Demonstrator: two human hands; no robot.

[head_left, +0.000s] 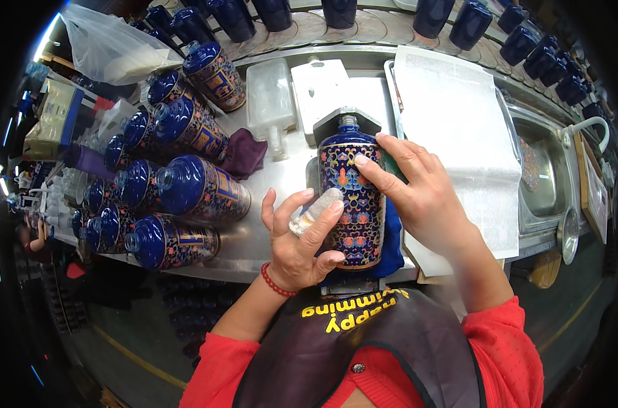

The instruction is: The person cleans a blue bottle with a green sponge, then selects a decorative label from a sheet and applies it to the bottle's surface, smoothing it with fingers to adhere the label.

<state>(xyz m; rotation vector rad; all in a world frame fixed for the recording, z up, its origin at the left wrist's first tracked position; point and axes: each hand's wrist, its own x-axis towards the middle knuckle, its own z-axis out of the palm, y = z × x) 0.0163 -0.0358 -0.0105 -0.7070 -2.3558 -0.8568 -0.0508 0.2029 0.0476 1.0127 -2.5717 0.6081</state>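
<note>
The right hand (424, 194) lies over the bottle's right side, fingers extended and apart rather than wrapped round it, one fingertip on the patterned front and another at the far shoulder. The left hand (292, 241) is at the near left side, its fingers loosely bent; a pale pad (326, 204) sits at their tips (whether worn as a wrap or pinched, I cannot tell). Nor can I tell whether this hand grips or bears on the surface.

Between the hands is the blue patterned bottle (353, 204), lying on its side with its neck to the far end, at a dark grey rest (368, 125), and a blue cloth (392, 238) beneath.

The step looks like working over the decorated face. To do it well, I would keep the right fingertips light but steady so the bottle does not roll, lay the pad flat, and make even strokes along the curve, without pushing the neck sideways against the rest.

Further left are a purple cloth (244, 153) and a group of similar bottles (200, 187); beyond the neck, a clear plastic container (268, 92). To the right lie a white sheet (451, 136) and, past it, a metal sink (546, 194). Dark blue cups (339, 12) line the far edge.
</note>
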